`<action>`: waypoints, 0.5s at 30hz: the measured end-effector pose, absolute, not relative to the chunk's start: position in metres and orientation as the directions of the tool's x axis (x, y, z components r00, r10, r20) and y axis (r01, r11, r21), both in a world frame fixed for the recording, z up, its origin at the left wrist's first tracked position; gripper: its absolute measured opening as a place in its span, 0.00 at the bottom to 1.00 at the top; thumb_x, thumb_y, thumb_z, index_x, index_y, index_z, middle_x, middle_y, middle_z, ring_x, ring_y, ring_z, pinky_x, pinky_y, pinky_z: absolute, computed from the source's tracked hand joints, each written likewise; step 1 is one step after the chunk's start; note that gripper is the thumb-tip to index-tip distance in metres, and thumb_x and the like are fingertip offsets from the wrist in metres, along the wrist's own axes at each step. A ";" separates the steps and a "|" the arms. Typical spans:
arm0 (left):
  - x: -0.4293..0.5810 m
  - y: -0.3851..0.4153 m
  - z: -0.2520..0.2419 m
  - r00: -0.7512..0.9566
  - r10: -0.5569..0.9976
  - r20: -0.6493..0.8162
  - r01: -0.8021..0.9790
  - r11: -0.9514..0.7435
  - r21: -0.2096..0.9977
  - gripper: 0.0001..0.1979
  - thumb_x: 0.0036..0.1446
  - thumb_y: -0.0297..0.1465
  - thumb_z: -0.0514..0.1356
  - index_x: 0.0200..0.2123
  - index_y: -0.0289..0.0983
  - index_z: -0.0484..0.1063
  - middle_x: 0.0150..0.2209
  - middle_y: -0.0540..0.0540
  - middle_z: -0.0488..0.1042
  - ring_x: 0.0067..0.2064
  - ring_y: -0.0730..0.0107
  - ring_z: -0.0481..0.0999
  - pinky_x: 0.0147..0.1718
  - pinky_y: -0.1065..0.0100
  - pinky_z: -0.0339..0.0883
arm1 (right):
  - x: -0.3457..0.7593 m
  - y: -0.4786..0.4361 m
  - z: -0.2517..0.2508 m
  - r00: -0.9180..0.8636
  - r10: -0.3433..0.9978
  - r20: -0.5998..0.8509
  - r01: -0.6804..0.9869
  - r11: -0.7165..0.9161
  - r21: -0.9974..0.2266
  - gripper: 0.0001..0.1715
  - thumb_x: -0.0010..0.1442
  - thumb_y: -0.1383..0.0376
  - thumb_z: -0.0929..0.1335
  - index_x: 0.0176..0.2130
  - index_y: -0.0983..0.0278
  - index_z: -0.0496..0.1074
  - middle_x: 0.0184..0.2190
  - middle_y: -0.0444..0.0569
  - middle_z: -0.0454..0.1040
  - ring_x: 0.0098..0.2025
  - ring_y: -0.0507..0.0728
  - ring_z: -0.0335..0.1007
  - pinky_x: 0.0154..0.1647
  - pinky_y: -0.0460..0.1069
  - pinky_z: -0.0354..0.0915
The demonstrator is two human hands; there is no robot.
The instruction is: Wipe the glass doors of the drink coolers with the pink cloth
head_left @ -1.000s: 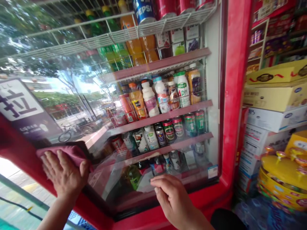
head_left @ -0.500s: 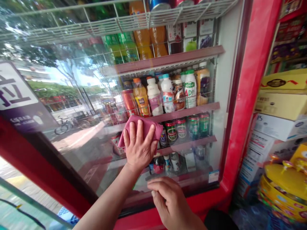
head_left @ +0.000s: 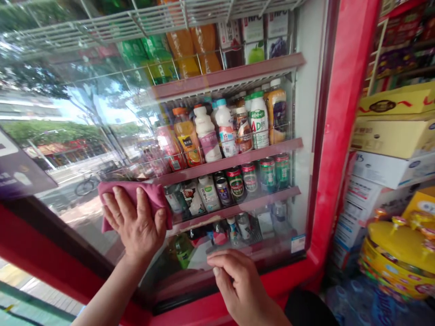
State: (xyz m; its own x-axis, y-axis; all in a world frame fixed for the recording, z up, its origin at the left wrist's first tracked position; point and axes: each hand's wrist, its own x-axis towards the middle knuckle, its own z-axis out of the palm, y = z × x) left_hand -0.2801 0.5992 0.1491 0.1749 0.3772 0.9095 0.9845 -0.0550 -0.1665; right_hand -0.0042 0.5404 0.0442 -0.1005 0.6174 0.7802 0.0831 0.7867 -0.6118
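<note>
A red drinks cooler has a glass door (head_left: 102,136) that reflects the street. My left hand (head_left: 136,224) lies flat with spread fingers on a pink cloth (head_left: 151,197), pressing it against the glass at the lower left. My right hand (head_left: 238,283) rests at the door's lower edge near the red frame (head_left: 292,276), its fingers curled and its fingertips on the glass. Nothing shows in it. Behind the glass stand shelves of bottles (head_left: 217,129) and cans (head_left: 251,176).
To the right of the cooler are stacked cardboard boxes (head_left: 390,136) and a pile of yellow round tins (head_left: 397,253). Shop shelves with goods show at the top right. A dark round object (head_left: 306,310) sits at the bottom near my right arm.
My left hand slid the cloth from the far left frame to the middle of the glass, then back left and slightly down. My right hand stayed at the bottom edge.
</note>
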 end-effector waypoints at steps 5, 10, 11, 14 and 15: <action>-0.215 0.624 0.154 0.267 0.356 0.895 0.964 -0.078 -0.256 0.48 0.70 0.41 0.64 0.83 0.46 0.42 0.85 0.39 0.30 0.85 0.33 0.31 0.79 0.23 0.37 | 0.006 0.543 0.043 -0.046 0.630 0.776 0.055 0.777 -0.627 0.18 0.70 0.75 0.67 0.52 0.57 0.79 0.46 0.45 0.87 0.50 0.51 0.85 0.57 0.43 0.75; -0.148 0.645 0.159 0.373 0.338 0.864 0.928 -0.119 -0.354 0.47 0.69 0.45 0.64 0.83 0.46 0.45 0.84 0.39 0.31 0.85 0.38 0.31 0.80 0.27 0.38 | 0.019 0.542 0.034 -0.031 0.695 0.718 0.075 0.718 -0.692 0.18 0.71 0.74 0.67 0.52 0.56 0.79 0.46 0.44 0.87 0.50 0.52 0.84 0.57 0.45 0.75; -0.135 0.649 0.160 0.400 0.330 0.855 0.917 -0.134 -0.377 0.47 0.69 0.46 0.64 0.83 0.46 0.45 0.84 0.39 0.32 0.85 0.39 0.31 0.80 0.29 0.37 | 0.020 0.541 0.033 -0.027 0.694 0.719 0.082 0.719 -0.691 0.18 0.70 0.75 0.67 0.52 0.56 0.78 0.46 0.44 0.87 0.50 0.52 0.84 0.56 0.45 0.75; -0.100 0.658 0.162 0.507 0.309 0.805 0.862 -0.213 -0.461 0.46 0.70 0.48 0.63 0.83 0.46 0.46 0.84 0.39 0.36 0.85 0.43 0.33 0.82 0.35 0.34 | 0.022 0.537 0.032 -0.023 0.677 0.736 0.112 0.733 -0.671 0.19 0.69 0.75 0.66 0.51 0.56 0.78 0.45 0.43 0.87 0.49 0.52 0.85 0.54 0.44 0.76; -0.092 0.661 0.163 0.538 0.307 0.785 0.842 -0.241 -0.483 0.46 0.71 0.48 0.63 0.83 0.46 0.46 0.84 0.39 0.39 0.85 0.43 0.35 0.82 0.36 0.33 | 0.021 0.536 0.033 -0.025 0.672 0.740 0.122 0.737 -0.665 0.19 0.69 0.75 0.66 0.51 0.56 0.79 0.45 0.43 0.87 0.48 0.52 0.85 0.53 0.44 0.76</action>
